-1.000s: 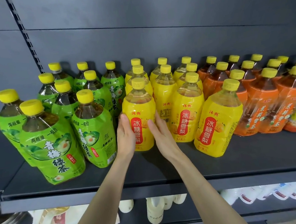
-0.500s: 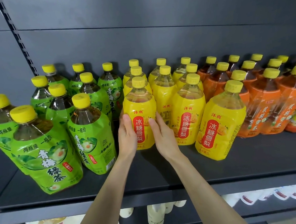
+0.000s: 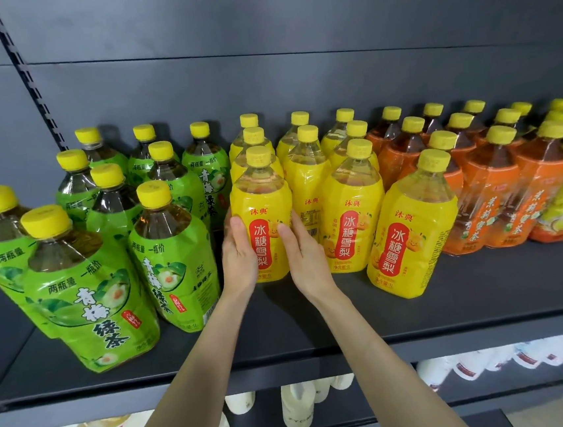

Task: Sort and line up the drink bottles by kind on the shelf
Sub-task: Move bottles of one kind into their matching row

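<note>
1. Since a second back, the front yellow bottle (image 3: 262, 211) had edged rearward, its base level with its 3 o'clock neighbour (image 3: 354, 213).
2. Fingers (image 3: 238, 227) lay straight and together, flat on its flanks, left hand (image 3: 239, 255) at 9 and right hand (image 3: 303, 256) at 3. They pressed rather than wrapped, likely to square it.
3. It stood upright on the shelf (image 3: 283, 316), heading its file, with green bottles (image 3: 170, 255) at 9 and orange bottles (image 3: 492, 200) at 3.
4. A yellow straggler (image 3: 409, 232) at 4 sat forward.

Bare forearms (image 3: 199, 376) extend from 6 o'clock; left hand (image 3: 239, 255) and right hand (image 3: 303, 254) stand close together, palms facing, fingers straight toward 12 o'clock.
</note>
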Available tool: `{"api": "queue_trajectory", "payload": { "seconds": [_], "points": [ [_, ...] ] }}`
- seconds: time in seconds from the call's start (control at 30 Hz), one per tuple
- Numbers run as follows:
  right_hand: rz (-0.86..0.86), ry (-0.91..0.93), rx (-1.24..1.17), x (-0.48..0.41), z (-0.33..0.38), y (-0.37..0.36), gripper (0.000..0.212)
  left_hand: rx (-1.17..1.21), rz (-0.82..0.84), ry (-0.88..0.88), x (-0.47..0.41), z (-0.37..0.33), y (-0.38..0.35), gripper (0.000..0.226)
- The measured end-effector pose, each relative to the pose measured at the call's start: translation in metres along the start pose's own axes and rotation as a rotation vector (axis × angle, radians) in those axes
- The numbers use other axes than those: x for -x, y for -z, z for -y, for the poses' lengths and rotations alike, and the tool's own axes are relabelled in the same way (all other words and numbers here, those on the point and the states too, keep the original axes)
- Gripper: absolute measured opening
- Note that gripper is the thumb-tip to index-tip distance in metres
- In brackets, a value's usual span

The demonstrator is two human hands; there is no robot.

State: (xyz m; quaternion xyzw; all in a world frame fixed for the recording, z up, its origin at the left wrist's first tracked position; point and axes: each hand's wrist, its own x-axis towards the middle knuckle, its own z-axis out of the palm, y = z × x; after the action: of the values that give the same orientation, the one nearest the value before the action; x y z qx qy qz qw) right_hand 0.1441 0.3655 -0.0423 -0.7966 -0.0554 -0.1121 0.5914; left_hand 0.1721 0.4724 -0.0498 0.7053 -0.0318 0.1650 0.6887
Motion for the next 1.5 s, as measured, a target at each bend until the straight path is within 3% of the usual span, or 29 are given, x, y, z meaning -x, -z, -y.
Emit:
{"api": "queue_trajectory", "payload": {
  "seconds": [0.17, 0.43, 0.6, 0.7, 0.8, 1.0, 1.07, 1.23, 1.5],
  "points": [
    [-0.062, 0.017, 0.093, 0.011, 0.011, 0.004, 0.052, 0.003, -0.037, 0.053, 0.011, -0.006, 0.002, 0.070],
    [-0.273, 0.037, 0.183, 0.048, 0.018, 0.038, 0.026, -0.113, -0.149, -0.038, 0.063, -0.001, 0.007, 0.047],
    [-0.485, 0.064, 0.203, 0.075, 0.011, 0.077, 0.017, -0.160, -0.063, -0.038, 0.105, 0.000, -0.010, 0.023],
    [-0.639, 0.103, 0.192, 0.084, 0.008, 0.100, 0.012, -0.167, 0.001, -0.027, 0.100, -0.007, -0.032, 0.024],
    [-0.743, 0.137, 0.209, 0.083, 0.006, 0.122, 0.028, -0.166, 0.037, -0.062, 0.086, -0.015, -0.059, 0.034],
    [-0.537, 0.029, 0.157, 0.065, -0.008, 0.159, 0.090, -0.111, 0.039, -0.015, 0.060, -0.027, -0.108, 0.085],
    [-0.443, -0.014, 0.131, 0.060, -0.016, 0.165, 0.099, -0.119, 0.006, -0.016, 0.054, -0.026, -0.117, 0.093],
    [-0.339, 0.013, 0.135, 0.057, -0.032, 0.178, 0.096, -0.248, -0.061, -0.042, 0.053, -0.026, -0.128, 0.072],
    [-0.222, 0.022, -0.013, 0.057, -0.044, 0.190, 0.095, -0.370, -0.177, -0.095, 0.067, -0.029, -0.118, 0.064]
  ]
}}
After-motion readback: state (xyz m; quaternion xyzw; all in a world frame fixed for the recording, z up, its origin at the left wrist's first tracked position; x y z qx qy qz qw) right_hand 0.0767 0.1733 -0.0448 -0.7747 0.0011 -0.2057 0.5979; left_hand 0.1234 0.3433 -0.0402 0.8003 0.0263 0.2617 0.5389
